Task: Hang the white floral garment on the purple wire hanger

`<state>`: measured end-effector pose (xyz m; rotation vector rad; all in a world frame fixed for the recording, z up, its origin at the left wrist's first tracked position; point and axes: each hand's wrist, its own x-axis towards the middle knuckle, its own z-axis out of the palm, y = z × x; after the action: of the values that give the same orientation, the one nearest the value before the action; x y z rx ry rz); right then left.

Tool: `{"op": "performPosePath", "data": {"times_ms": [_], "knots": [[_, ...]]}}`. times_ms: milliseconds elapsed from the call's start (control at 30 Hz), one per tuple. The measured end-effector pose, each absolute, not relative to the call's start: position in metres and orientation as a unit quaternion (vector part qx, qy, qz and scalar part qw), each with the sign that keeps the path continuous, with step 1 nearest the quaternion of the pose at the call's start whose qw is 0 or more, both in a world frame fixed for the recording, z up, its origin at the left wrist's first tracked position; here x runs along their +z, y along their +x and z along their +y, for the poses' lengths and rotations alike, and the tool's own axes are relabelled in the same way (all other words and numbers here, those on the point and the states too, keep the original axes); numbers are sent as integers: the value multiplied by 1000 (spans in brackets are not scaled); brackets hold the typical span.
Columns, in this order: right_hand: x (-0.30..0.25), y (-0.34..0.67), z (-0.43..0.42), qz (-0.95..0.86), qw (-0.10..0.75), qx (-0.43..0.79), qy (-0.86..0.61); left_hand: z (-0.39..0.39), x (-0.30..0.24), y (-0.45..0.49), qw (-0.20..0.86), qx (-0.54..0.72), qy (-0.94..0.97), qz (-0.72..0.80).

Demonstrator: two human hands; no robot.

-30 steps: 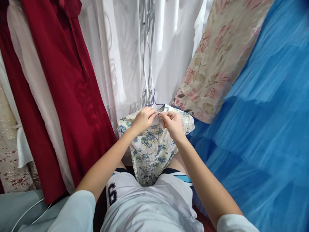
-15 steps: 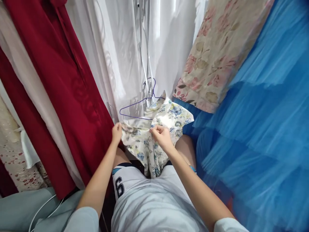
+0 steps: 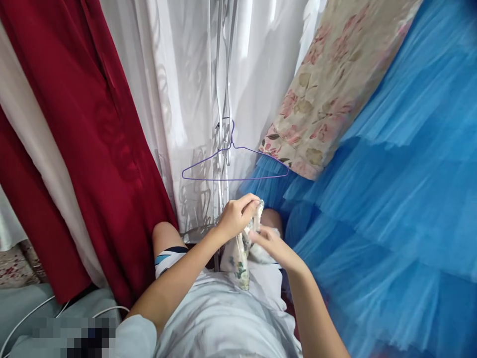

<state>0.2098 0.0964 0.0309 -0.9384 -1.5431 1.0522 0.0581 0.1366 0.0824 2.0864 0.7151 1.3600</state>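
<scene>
A white floral blouse (image 3: 241,266) with blue, green and yellow print hangs bunched over my lap. At its upper end my left hand (image 3: 238,215) is closed, pinching the cloth between thumb and fingers. Just below and to the right, my right hand (image 3: 274,246) has its fingers stretched out and apart beside the cloth, slightly blurred; whether it touches the fabric is unclear. A bare purple wire hanger (image 3: 234,179) hangs in front of me, beyond both hands, its hook by the white straps (image 3: 223,89).
Dark red cloth (image 3: 122,144) hangs on the left, white curtains (image 3: 186,74) behind. To the right hang a beige floral cloth (image 3: 316,99) and a layered blue tulle skirt (image 3: 372,199). A white cable (image 3: 28,313) lies on grey-green fabric at lower left.
The blouse has come off the hanger and is now bunched over my lap. My left hand has moved right and my right hand down and right, bringing them close together.
</scene>
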Motion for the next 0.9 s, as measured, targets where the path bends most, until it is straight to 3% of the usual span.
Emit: {"op": "performPosePath", "data": {"times_ms": [67, 133, 200, 267, 400, 467, 600, 700, 900], "knots": [[39, 207, 89, -633, 480, 483, -368, 132, 77, 56, 380, 486, 746, 252], [48, 215, 88, -592, 513, 504, -364, 122, 61, 47, 495, 434, 722, 214], [58, 231, 92, -558, 560, 488, -370, 111, 44, 32, 532, 371, 737, 191], [71, 249, 102, -542, 596, 450, -385, 108, 31, 10, 475, 342, 782, 213], [102, 273, 137, -521, 674, 352, -387, 142, 27, -51, 242, 377, 840, 306], [116, 272, 162, -552, 675, 309, -380, 169, 32, -86, 145, 366, 844, 364], [129, 245, 216, -697, 545, 188, -426, 211, 61, -152, -1, 322, 834, 448], [127, 215, 241, -773, 418, 45, -475, 225, 100, -177, -40, 365, 802, 471], [107, 193, 224, -798, 377, 1, -471, 235, 160, -130, -26, 444, 799, 405]]}}
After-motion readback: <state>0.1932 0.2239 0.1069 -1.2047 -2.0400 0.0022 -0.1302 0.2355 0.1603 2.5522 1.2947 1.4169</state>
